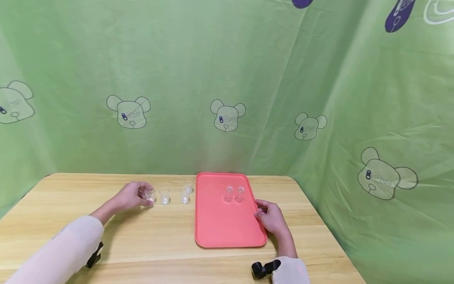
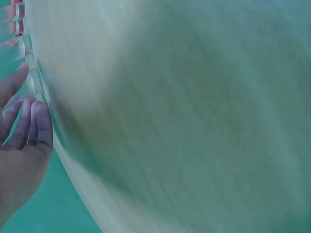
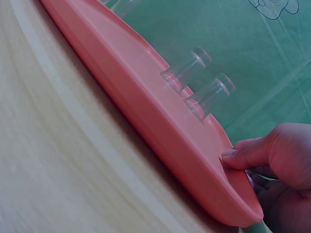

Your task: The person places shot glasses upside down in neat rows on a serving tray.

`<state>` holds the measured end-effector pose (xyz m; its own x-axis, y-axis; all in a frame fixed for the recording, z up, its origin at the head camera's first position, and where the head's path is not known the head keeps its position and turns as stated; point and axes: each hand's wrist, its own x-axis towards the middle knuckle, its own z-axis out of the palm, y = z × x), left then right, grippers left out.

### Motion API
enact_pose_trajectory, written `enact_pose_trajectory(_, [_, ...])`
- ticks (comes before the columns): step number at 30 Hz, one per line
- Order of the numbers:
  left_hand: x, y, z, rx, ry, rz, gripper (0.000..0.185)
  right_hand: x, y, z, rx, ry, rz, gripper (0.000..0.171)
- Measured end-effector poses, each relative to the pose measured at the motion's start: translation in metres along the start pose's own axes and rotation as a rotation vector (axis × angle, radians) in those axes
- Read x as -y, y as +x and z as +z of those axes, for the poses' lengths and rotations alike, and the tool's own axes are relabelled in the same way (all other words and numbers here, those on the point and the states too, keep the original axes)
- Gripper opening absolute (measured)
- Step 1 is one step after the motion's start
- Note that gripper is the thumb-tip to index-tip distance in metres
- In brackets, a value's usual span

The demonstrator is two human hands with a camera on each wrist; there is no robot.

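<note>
A pink tray (image 1: 220,225) lies on the wooden table (image 1: 149,236) and carries two small clear cups (image 1: 229,190) side by side at its far end. My right hand (image 1: 270,216) pinches the tray's right rim (image 3: 228,194), thumb on top, with the two cups (image 3: 187,73) just beyond it. Left of the tray stands a row of small clear cups (image 1: 164,195). My left hand (image 1: 133,196) has thumb and fingers round the leftmost cup (image 1: 150,194). The left wrist view is blurred, with my fingers (image 2: 36,124) beside that cup (image 2: 35,82).
Two more clear cups (image 1: 184,194) stand close to the tray's left edge, one behind the other. A green printed cloth (image 1: 227,98) hangs behind and to the right of the table. Bare wood lies in front of the tray.
</note>
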<state>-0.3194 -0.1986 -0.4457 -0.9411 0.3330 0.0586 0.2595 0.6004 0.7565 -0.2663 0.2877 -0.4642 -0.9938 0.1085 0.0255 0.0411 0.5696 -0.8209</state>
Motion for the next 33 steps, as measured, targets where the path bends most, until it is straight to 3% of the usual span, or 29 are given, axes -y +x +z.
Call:
enact_pose_trajectory(11, [0.003,0.0,-0.002,0.033,0.02,0.015,0.044,0.002,-0.002,-0.001,0.007,0.002,-0.016,0.046])
enact_pose_trajectory(19, [0.003,-0.002,-0.005,0.036,-0.005,0.003,0.044,0.0,-0.001,0.0,0.001,0.01,-0.015,0.047])
enact_pose_trajectory(23, [0.002,-0.003,-0.008,0.009,-0.016,-0.001,0.044,0.001,-0.001,0.0,0.006,0.01,-0.009,0.047])
enact_pose_trajectory(33, [-0.004,0.003,-0.023,-0.076,0.019,0.075,0.04,0.001,-0.001,-0.001,0.004,-0.006,-0.034,0.047])
